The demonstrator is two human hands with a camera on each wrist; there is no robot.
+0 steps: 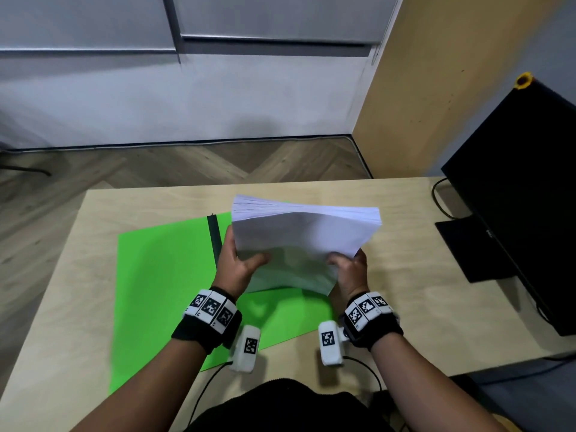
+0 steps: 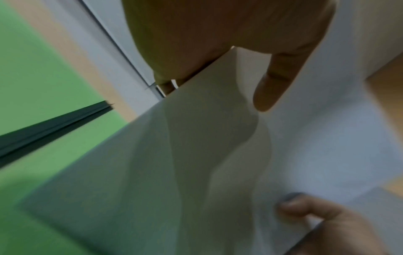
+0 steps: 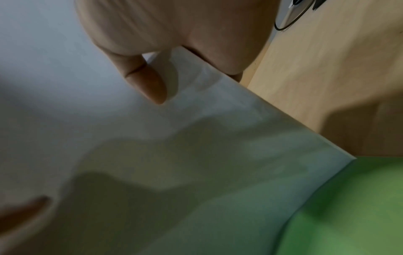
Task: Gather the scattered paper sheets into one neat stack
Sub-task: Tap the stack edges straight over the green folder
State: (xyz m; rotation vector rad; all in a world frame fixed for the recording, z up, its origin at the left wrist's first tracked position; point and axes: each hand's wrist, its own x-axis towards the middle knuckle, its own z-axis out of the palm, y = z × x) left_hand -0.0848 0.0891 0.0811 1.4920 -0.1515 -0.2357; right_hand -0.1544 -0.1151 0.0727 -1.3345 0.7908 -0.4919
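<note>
A thick stack of white paper sheets (image 1: pixel 299 244) stands tilted on its lower edge above the green sheet (image 1: pixel 162 282). My left hand (image 1: pixel 237 263) grips the stack's left side, thumb on the near face and fingers behind. My right hand (image 1: pixel 347 266) grips its right side the same way. The top edges fan slightly at the upper left. In the left wrist view my left thumb (image 2: pixel 274 82) lies on the paper stack (image 2: pixel 218 163). In the right wrist view my right thumb (image 3: pixel 150 82) presses the paper stack (image 3: pixel 152 155).
A dark slide binder bar (image 1: pixel 215 238) lies on the green sheet, left of the stack. A black monitor (image 1: pixel 523 194) with its base and cables stands at the right of the wooden table (image 1: pixel 405 291). Floor lies beyond the table's far edge.
</note>
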